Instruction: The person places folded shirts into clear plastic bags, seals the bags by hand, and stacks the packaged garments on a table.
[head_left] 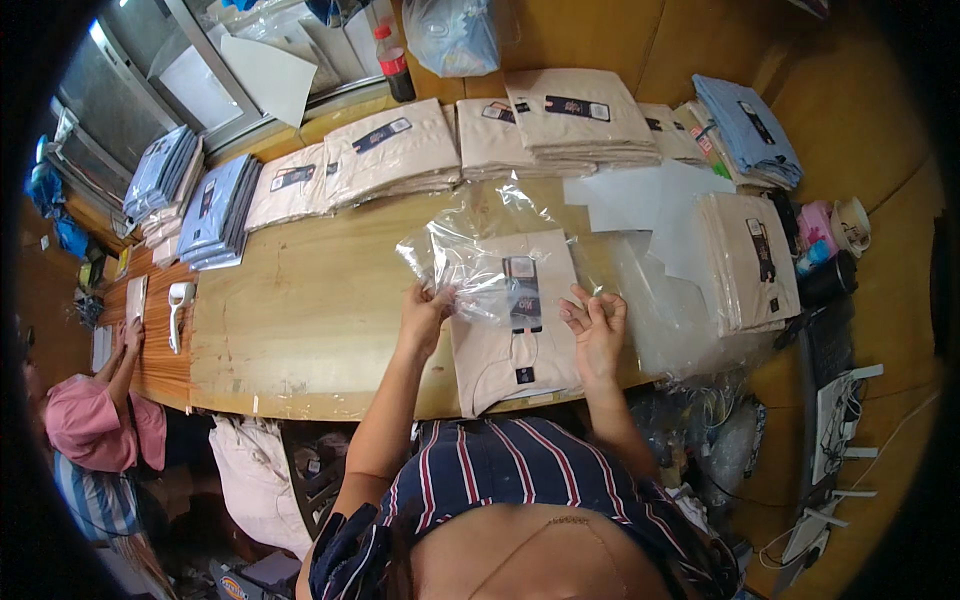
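A folded beige T-shirt (485, 358) with a dark tag (522, 293) lies at the table's near edge, in front of me. A clear plastic bag (460, 235) covers its far part; the collar end lies bare toward me. My left hand (428, 315) is closed on the bag's left edge, thumb and fingers pinched together. On the other side of the shirt, my right hand (598, 325) has curled fingers pinching the bag's right edge, though the thin film there is hard to make out.
Stacks of bagged beige shirts (395, 150) and blue shirts (215, 210) line the table's back. At right are loose clear bags (665, 310), white sheets (640, 205) and another beige stack (745, 265). A cola bottle (395, 68) stands behind. Far left, another person (105, 420) works at a side table.
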